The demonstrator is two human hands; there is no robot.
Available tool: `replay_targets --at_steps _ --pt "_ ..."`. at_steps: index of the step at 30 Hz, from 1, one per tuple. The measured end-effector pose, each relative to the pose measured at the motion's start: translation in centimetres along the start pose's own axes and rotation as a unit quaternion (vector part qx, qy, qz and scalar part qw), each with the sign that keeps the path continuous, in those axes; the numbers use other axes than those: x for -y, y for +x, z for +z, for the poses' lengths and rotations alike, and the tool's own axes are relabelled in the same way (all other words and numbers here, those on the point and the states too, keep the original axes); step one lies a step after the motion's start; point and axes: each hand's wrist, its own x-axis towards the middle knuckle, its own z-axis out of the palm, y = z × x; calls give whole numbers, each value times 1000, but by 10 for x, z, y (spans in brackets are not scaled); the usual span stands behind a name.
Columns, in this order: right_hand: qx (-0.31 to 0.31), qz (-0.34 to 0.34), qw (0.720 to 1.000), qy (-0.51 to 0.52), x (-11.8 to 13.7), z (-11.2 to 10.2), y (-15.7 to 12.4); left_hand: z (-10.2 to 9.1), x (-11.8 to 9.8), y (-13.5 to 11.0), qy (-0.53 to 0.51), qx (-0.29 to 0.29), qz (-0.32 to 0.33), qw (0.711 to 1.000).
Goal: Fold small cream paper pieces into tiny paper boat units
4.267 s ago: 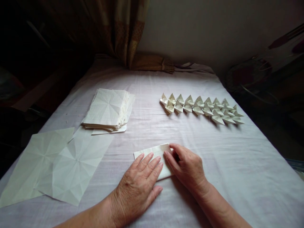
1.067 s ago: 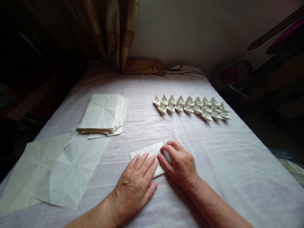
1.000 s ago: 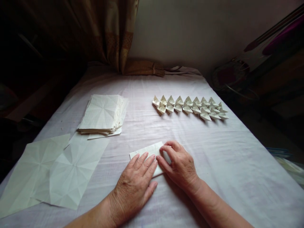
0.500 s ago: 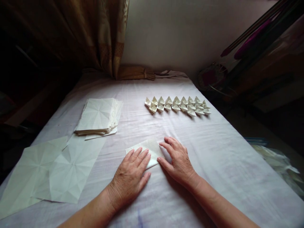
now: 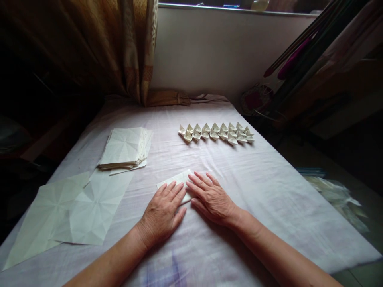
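Note:
A folded sheet of white paper lies flat on the cloth-covered table in front of me. Across its left part rests my left hand, palm down with the fingers stretched out. My right hand lies flat over the paper's right side, its fingers extended and slightly apart. Both hands cover much of the paper, so its full folded shape is hidden. Neither hand grips anything.
To the left sits a stack of creased paper sheets. Nearer me, loose creased sheets overlap. Several small pointed folded-paper pieces stand in rows farther back. A curtain hangs to the table's far edge.
My right hand has moved left and flattened onto the paper's right side. The left hand stays on the paper. The camera view has tilted up slightly, showing a ledge at the top.

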Motion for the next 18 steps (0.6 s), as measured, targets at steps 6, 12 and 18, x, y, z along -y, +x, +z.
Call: replay_targets --at_steps 6,12,18 --pt "76 -16 997 21 -13 -13 -14 -8 1 1 -1 40 7 999" --pt "89 -43 995 31 -25 -21 -24 -14 4 1 2 67 38 997" --pt "83 -52 995 32 -26 -21 -22 -19 11 -1 -7 82 67 994"
